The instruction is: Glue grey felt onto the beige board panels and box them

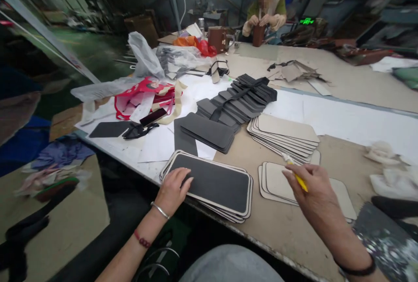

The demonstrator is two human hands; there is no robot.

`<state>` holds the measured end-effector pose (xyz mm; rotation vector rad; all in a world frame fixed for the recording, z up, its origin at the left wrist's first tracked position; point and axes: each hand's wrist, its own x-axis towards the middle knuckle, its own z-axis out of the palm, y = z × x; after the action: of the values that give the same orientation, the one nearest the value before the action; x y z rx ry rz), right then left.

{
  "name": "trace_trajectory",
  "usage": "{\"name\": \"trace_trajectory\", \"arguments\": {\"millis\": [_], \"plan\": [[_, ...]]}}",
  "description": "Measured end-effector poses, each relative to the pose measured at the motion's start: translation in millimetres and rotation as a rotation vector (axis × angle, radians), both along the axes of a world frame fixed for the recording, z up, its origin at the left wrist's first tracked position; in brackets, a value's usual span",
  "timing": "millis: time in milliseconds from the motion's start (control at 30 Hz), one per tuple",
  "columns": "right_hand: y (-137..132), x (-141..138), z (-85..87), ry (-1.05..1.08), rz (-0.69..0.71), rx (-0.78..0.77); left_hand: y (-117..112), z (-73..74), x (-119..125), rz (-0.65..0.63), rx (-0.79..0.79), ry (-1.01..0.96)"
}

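Note:
My left hand (176, 185) rests on the left end of a stack of beige-edged panels with rounded corners; its fingers are apart and grip nothing. The top panel (215, 181) has a dark grey face inside a pale border, and the stack overhangs the table's front edge slightly. My right hand (313, 186) is closed around a yellow-handled brush (298, 179) with a whitish tip, which points up and left. Below that hand lies a smaller pile of beige panels (274, 179), partly hidden by it. Behind the brush is a fanned stack of beige panels (284, 129).
Dark grey pieces (209, 131) and a strapped dark bundle (241, 96) lie farther back. A phone (153, 117) sits beside a red bag (140, 99) at left. White crumpled cloths (382, 153) are at right. Across the table, another person (266, 7) handles a brown piece.

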<state>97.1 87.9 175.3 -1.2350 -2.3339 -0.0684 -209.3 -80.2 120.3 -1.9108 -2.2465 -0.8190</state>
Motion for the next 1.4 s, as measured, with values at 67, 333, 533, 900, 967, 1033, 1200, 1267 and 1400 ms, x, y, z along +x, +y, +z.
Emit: {"name": "trace_trajectory", "arguments": {"millis": [67, 333, 533, 900, 967, 1033, 1200, 1267, 1400], "plan": [[-15.2, -24.5, -2.8, -0.029, -0.035, -0.029, 13.4, -3.7, -7.7, -0.067, 0.005, -0.001], [-60.1, -102.8, -50.6, 0.028, -0.029, -0.027, 38.0, -13.0, -10.5, -0.332, -0.108, 0.041], [-69.1, -121.7, -81.7, -0.008, 0.046, -0.029, 35.2, -13.6, -55.9, -0.273, -0.108, -0.126], [-68.7, -126.7, -94.3, -0.041, 0.064, -0.07, 15.3, -5.6, -95.1, -0.306, -0.126, -0.16], [-68.6, -127.3, -99.2, -0.05, 0.073, -0.063, 8.4, -11.6, -87.4, -0.426, -0.194, -0.079], [-68.7, -127.0, -104.3, -0.064, 0.084, -0.058, 0.1, -18.5, -83.1, -0.49, -0.255, -0.022], [-69.6, -125.7, -112.0, -0.114, 0.088, -0.03, -16.2, -32.8, -82.7, -0.502, -0.292, 0.077], [-69.8, -125.8, -112.3, -0.122, 0.089, -0.028, -18.1, -35.6, -82.9, -0.494, -0.275, 0.084], [-69.7, -126.3, -111.7, -0.123, 0.083, -0.048, -17.9, -37.9, -82.5, -0.494, -0.244, 0.052]]}}
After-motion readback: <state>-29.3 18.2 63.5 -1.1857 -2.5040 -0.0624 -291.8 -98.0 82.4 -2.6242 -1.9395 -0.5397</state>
